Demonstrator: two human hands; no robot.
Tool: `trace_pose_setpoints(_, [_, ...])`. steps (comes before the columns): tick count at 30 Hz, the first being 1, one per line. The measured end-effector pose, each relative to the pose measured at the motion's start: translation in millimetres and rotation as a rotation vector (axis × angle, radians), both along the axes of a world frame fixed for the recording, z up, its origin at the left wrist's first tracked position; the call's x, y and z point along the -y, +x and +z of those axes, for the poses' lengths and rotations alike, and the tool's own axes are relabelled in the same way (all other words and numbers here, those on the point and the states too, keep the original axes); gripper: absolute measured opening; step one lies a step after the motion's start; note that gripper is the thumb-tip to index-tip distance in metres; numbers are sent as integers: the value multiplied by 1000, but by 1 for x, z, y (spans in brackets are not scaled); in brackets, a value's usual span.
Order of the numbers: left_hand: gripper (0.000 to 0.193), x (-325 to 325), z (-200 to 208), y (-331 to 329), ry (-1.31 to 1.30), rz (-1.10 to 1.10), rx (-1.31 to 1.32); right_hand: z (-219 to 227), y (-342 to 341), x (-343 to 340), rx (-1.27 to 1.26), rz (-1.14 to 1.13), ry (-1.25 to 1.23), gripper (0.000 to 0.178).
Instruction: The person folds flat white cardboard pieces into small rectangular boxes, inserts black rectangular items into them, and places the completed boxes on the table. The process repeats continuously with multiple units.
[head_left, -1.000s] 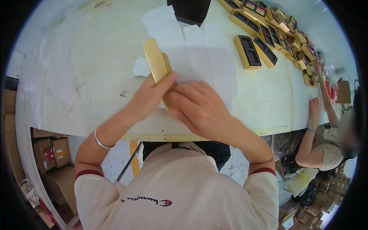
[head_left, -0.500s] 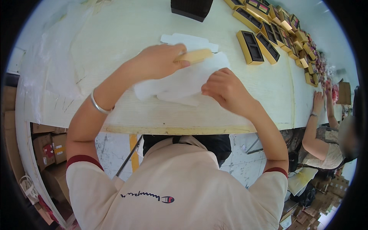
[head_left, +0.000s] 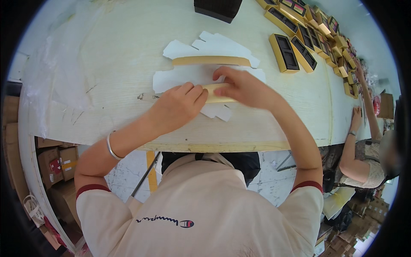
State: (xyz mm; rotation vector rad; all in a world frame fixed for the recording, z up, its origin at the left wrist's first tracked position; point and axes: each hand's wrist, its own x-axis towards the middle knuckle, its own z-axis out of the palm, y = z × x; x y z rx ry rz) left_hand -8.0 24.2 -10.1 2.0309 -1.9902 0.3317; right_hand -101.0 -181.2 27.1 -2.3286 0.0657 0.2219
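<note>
A die-cut box blank (head_left: pixel 171 81) lies spread on the table, its white inside facing up. Gold strips stand out along it: a far gold panel (head_left: pixel 212 61) raised across the back, and a near one mostly under my fingers. My left hand (head_left: pixel 177 107) has its fingers curled and closed on the near gold panel, around its left part. Over the right part of that panel is my right hand (head_left: pixel 248 89), thumb and fingers apart, the thumb against the gold. White notched flaps stick out at the far side and at the near edge.
A black box (head_left: pixel 217 10) stands at the far middle. Gold boxes with black inserts (head_left: pixel 284 53) are crowded at the far right. Crumpled clear plastic (head_left: pixel 55 81) covers the table's left. Another person (head_left: pixel 364 158) works at the right; cartons (head_left: pixel 50 169) are stacked under the left end.
The blank has been laid flatter and opened out, with the gold panels now facing me. My left hand has come down toward me; my right hand has shifted slightly left onto the near panel.
</note>
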Motion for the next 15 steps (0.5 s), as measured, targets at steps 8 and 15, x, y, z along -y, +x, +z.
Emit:
trace_pose_setpoints(8, [13,11,2,10,-51,-24,-177,-17,-32,-20,447,151,-583,6])
trace_pose_setpoints(15, [15,26,25,26,161,146,-245,-19,-1,-2,221,53,-290,8])
